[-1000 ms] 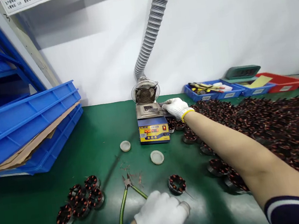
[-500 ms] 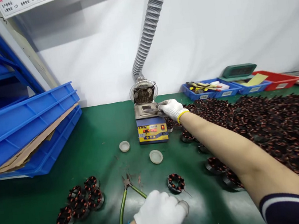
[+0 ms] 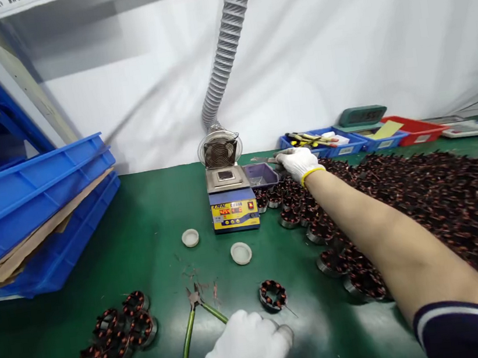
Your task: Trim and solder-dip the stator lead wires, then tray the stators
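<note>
My right hand [image 3: 301,164], in a white glove with a yellow cuff, is closed on a thin, flat metal scraper [image 3: 265,159]. The scraper points left, above a small purple tray [image 3: 260,175] beside the solder pot [image 3: 232,203]. The pot's lit display faces me, and a dark square opening shows in its top. My left hand [image 3: 246,351], also gloved, is low at the front by the green-handled cutters [image 3: 196,302] and covers one handle's end. Its fingers are loosely bent and partly cut off; nothing shows in them. A copper-wound stator [image 3: 273,295] lies just beyond it.
Two small white dishes [image 3: 241,253] stand before the pot. Several stators [image 3: 114,339] sit at left, and a large mass of them [image 3: 436,206] covers the right. Blue trays [image 3: 40,211] are stacked at left. A grey duct [image 3: 225,45] hangs behind the pot; tool bins [image 3: 344,144] line the wall.
My right hand has moved the scraper from over the pot's top to the right, above the purple tray. The view has shifted slightly right. My left hand stays by the cutters.
</note>
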`<state>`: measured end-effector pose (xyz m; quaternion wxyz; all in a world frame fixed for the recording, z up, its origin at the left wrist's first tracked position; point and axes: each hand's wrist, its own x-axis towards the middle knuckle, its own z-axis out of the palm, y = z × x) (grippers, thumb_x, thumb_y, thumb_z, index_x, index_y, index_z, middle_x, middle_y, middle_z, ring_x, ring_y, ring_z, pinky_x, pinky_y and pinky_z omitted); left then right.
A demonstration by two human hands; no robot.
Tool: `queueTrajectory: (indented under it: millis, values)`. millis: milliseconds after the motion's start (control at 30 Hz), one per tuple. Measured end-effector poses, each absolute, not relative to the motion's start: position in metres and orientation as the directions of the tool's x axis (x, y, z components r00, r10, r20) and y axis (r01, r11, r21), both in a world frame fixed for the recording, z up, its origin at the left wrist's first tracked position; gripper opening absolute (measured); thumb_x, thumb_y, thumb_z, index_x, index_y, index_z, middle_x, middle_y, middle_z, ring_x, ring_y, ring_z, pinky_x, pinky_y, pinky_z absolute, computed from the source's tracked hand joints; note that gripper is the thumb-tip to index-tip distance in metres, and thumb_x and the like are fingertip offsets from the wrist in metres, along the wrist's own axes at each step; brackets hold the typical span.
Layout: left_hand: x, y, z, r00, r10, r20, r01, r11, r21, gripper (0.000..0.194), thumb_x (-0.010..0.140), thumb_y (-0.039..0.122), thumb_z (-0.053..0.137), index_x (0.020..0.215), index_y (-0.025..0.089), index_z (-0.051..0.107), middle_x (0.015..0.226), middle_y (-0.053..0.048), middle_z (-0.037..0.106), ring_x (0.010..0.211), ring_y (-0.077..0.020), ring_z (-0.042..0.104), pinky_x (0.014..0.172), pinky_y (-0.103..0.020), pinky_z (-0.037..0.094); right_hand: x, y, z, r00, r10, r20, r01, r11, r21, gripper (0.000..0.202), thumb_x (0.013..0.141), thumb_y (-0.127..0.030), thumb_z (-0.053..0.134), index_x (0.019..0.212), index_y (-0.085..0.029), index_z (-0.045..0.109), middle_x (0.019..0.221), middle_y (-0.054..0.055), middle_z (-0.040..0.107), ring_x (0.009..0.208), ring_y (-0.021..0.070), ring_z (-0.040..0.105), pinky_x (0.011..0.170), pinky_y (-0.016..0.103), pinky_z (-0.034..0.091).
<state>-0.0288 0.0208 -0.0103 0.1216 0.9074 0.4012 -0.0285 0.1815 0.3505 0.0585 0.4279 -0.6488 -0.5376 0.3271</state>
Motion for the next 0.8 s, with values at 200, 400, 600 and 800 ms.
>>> queueTrajectory:
  millis: [200,400,600,800]
  values:
    - [-0.033,0.021,-0.02,0.692,0.713,-0.11,0.72,-0.671,0.176,0.047,0.091,0.061,0.063,0.114,0.021,0.057,0.099,-0.004,0.071,0.086,-0.0234,0.066,0.067,-0.034,0.045,0.177,0.356,0.031,0.152,0.981,0.12,0.748,-0.035,-0.663,0.028,0.095,-0.033,0.065,0.116,-0.015,0.066,0.127,0.01,0.063,0.121,0.0236,0.058,0.107,0.049,0.047]
    - [-0.034,0.02,-0.018,0.691,0.715,-0.104,0.721,-0.674,0.159,0.046,0.09,0.055,0.067,0.118,0.021,0.055,0.102,-0.004,0.07,0.089,-0.023,0.065,0.071,-0.034,0.046,0.175,0.353,0.029,0.109,0.976,0.19,0.825,0.017,-0.565,0.029,0.095,-0.033,0.064,0.116,-0.014,0.067,0.126,0.011,0.064,0.119,0.0238,0.06,0.106,0.049,0.047]
    - [-0.031,0.018,-0.006,0.674,0.733,-0.092,0.732,-0.646,0.217,0.044,0.089,0.058,0.065,0.111,0.021,0.058,0.096,-0.004,0.069,0.086,-0.0237,0.065,0.068,-0.034,0.046,0.176,0.338,0.044,0.036,0.953,0.301,0.769,0.166,-0.617,0.032,0.096,-0.022,0.05,0.121,-0.011,0.067,0.109,0.013,0.073,0.094,0.0175,0.07,0.088,0.028,0.054]
    - [-0.03,0.012,0.013,0.654,0.751,-0.091,0.748,-0.623,0.229,0.035,0.093,0.052,0.06,0.104,0.019,0.061,0.091,-0.006,0.069,0.081,-0.0235,0.065,0.068,-0.034,0.047,0.143,0.298,0.035,-0.335,0.856,0.393,0.73,0.5,-0.467,0.036,0.089,-0.017,0.052,0.121,-0.014,0.068,0.116,0.012,0.071,0.108,0.0219,0.065,0.097,0.034,0.051]
